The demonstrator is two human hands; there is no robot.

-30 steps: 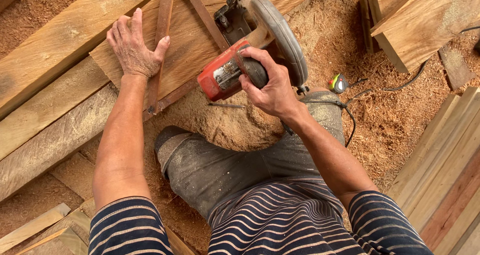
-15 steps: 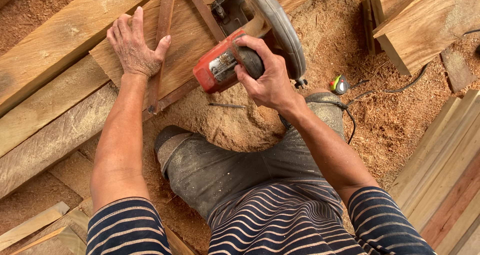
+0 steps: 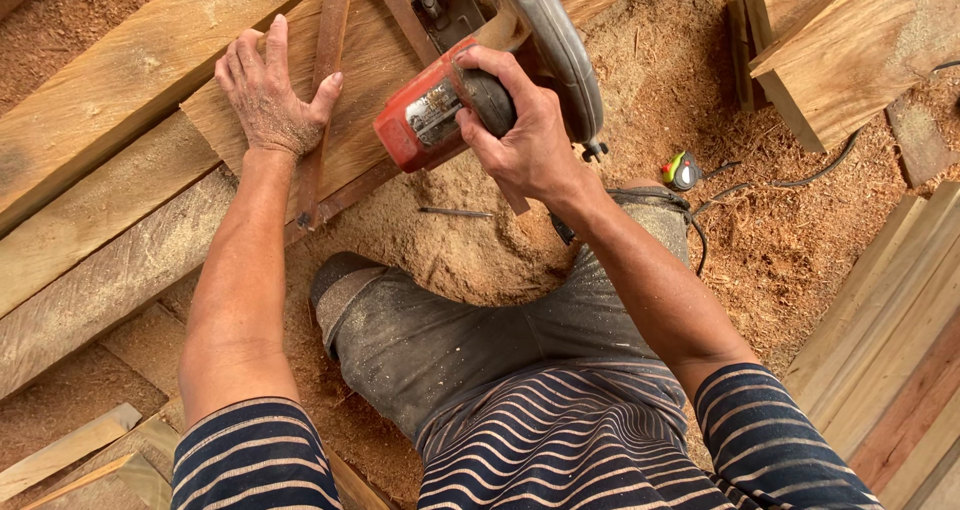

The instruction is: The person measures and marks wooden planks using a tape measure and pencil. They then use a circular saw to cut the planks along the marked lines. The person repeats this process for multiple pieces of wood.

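In the head view, the right hand (image 3: 520, 135) was clamped around the dark handle of the red-bodied circular saw with a grey metal blade guard (image 3: 470, 80), its grip fully shut on the tool; the saw rested on the wide pale wooden plank (image 3: 150, 70) that lay across the sawdust-covered floor (image 3: 790, 240). The left hand (image 3: 270, 95) lay flat, fingers spread and holding nothing, pressing down on the plank just beside the thin reddish wooden batten (image 3: 325, 90) that served as a guide for the saw; a second batten crossed it near the top edge of the view.

By my judgement the cut along the plank was under way; the next move called for a steady push forward with the left palm kept clear of the blade line.

A small green and yellow tape measure (image 3: 683, 170) lay on the floor near the black cord (image 3: 790, 180); a long nail (image 3: 455, 212) lay in the sawdust by the knee.

Against the picture a second before, the saw stood further up the plank and the right arm was more stretched; the left hand had kept its place.
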